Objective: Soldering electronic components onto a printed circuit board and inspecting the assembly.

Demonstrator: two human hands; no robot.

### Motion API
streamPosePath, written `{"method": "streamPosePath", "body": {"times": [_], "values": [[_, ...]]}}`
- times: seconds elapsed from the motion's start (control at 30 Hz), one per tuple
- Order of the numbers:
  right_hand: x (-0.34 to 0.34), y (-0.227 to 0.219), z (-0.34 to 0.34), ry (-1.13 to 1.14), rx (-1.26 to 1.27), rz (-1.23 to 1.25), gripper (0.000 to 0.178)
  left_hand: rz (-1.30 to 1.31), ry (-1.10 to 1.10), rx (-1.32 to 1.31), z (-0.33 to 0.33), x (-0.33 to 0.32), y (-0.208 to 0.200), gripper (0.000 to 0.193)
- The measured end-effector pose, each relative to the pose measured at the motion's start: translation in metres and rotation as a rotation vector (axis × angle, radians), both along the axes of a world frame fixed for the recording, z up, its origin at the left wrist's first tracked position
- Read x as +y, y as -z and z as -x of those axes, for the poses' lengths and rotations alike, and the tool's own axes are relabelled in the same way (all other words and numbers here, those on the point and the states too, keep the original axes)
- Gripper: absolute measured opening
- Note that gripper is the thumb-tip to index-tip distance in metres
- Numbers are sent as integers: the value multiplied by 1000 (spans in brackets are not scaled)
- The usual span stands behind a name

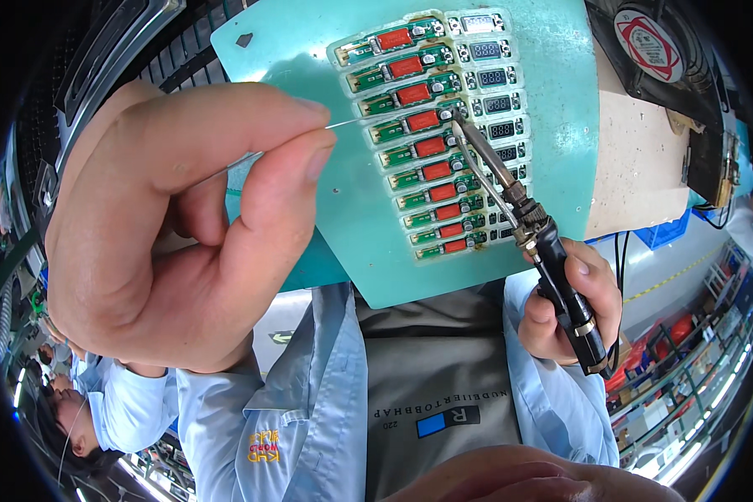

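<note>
Pinching a thin silvery metal wire (347, 123), our left hand (134, 243) is hovering beside slim green circuit boards (385, 133) lying in a column on a flat teal sheet (376, 283). Our right hand (598, 290) is gripping a black-handled, metal-tipped soldering iron (554, 258), its tip pointing at the fourth board's right end. We are perhaps risking scorched parts if the iron slips, or stray contact if the wire bends. We are counting ten boards, ten red rectangular blocks (422, 121) and six clear rectangular displays (492, 77), others being partly hidden.
</note>
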State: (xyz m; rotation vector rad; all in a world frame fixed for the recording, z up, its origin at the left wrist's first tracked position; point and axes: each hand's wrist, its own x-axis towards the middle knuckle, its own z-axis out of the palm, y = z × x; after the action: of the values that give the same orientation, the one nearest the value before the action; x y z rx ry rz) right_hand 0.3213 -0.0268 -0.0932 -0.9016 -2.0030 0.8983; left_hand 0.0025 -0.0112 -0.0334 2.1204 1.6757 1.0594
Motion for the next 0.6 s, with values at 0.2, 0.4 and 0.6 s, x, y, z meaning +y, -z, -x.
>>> {"method": "streamPosePath", "body": {"times": [0.2,0.4,0.6], "values": [[-1,0,1,1,23,18,53,41,-16,9,-1,-3,-5,14],[-1,11,-7,-7,120,-45,56,47,-61,-6,-7,-7,-7,14],[-3,9,-11,-5,99,-62,54,39,-79,-32,-11,-10,-6,15]]}}
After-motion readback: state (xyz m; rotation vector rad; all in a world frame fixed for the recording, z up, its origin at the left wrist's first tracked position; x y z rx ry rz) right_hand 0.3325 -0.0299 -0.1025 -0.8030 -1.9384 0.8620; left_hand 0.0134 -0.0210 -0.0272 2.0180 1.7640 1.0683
